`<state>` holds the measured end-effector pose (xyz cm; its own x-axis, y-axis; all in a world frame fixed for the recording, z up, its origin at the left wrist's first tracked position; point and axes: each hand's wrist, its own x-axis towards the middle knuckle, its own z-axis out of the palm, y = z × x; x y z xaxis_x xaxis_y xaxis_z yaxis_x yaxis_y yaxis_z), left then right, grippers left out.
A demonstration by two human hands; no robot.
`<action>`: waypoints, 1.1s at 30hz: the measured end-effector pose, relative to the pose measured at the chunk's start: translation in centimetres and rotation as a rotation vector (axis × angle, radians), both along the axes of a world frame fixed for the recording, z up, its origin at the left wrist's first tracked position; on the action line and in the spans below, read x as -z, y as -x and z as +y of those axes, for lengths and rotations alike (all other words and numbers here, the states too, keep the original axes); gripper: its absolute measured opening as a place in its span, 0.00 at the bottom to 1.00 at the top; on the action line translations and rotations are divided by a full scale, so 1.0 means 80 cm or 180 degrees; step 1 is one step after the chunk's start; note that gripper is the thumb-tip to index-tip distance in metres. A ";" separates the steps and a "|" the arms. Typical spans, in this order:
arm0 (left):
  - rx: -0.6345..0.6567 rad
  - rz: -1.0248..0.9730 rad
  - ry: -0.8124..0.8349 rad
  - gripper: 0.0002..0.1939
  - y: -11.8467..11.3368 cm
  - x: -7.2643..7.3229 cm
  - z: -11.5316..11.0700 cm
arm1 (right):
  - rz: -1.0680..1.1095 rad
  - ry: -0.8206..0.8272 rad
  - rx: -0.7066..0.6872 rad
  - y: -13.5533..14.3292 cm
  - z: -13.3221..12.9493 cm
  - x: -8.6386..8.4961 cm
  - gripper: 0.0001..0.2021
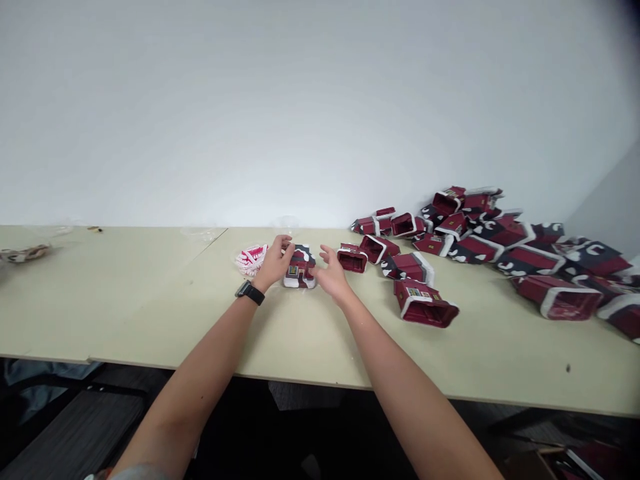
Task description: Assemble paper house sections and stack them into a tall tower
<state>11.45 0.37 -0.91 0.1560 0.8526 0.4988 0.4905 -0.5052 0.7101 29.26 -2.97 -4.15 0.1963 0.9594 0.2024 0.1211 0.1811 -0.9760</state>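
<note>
A small dark red house with a white-patched dark roof (300, 268) stands upright on the pale table, its windowed front facing me. My left hand (274, 262), with a black watch on the wrist, is at the house's left side, fingers apart. On the other side my right hand (331, 272) is spread, with its thumb near the house wall. Whether either hand touches the house is hard to tell. Left of my left hand lies a red and white bundle (251, 259) in clear plastic.
More red houses lie on their sides to the right, including one near the middle (425, 305) and a large pile (505, 230) against the wall. Clear plastic (200, 233) lies at the table's back. A brown object (26, 253) is at far left.
</note>
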 end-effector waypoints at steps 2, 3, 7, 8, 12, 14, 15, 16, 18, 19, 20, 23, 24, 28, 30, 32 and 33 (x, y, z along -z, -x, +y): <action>0.0065 0.0030 0.0036 0.15 0.001 -0.002 -0.001 | -0.0092 -0.0003 -0.0170 0.002 -0.002 0.002 0.44; 0.0046 0.0089 -0.0030 0.14 0.003 -0.004 -0.001 | -0.0154 -0.0022 -0.0239 0.003 -0.003 0.003 0.45; -0.0819 0.0162 -0.0696 0.17 0.027 -0.026 0.000 | -0.0352 -0.0115 -0.0335 0.002 -0.005 0.006 0.44; -0.1133 0.0178 -0.0848 0.18 0.039 -0.033 0.000 | -0.0372 -0.0120 -0.0330 0.002 -0.005 0.007 0.43; -0.1998 0.0644 -0.0745 0.10 0.097 -0.052 0.006 | -0.0479 -0.0098 -0.0260 0.003 -0.004 0.007 0.40; -0.2236 0.1058 -0.0251 0.12 0.122 -0.052 0.011 | -0.0520 -0.0095 -0.0211 0.005 -0.003 0.006 0.39; -0.2266 0.1259 -0.0021 0.13 0.131 -0.050 0.013 | -0.0527 -0.0092 -0.0184 0.005 -0.002 0.006 0.38; -0.2242 0.1441 0.0172 0.15 0.137 -0.047 0.016 | -0.0529 -0.0088 -0.0157 0.005 -0.001 0.006 0.38; -0.2112 0.1717 0.0388 0.18 0.143 -0.041 0.021 | -0.0542 -0.0079 -0.0116 0.005 0.001 0.007 0.38; -0.2068 0.1806 0.0433 0.18 0.143 -0.038 0.022 | -0.0550 -0.0073 -0.0108 0.005 0.001 0.007 0.38; -0.2043 0.1864 0.0467 0.17 0.141 -0.036 0.023 | -0.0557 -0.0070 -0.0103 0.005 0.002 0.008 0.38; -0.2020 0.1815 0.0405 0.12 0.134 -0.036 0.022 | -0.0576 -0.0068 -0.0076 0.005 0.001 0.007 0.40; -0.2002 0.1742 0.0338 0.11 0.131 -0.038 0.020 | -0.0581 -0.0068 -0.0058 0.005 0.001 0.006 0.40; -0.1736 0.1134 -0.0030 0.09 0.113 -0.052 0.008 | -0.0608 -0.0070 0.0009 0.005 -0.001 0.003 0.33; -0.1406 0.0741 -0.0115 0.09 0.099 -0.057 0.001 | -0.0622 -0.0063 0.0010 0.006 -0.002 0.002 0.25; -0.0954 0.0505 -0.0060 0.09 0.082 -0.057 -0.004 | -0.0620 -0.0031 0.0028 0.008 -0.004 0.002 0.22; -0.0730 0.0441 -0.0004 0.10 0.074 -0.056 -0.005 | -0.0613 -0.0009 0.0057 0.009 -0.005 0.001 0.22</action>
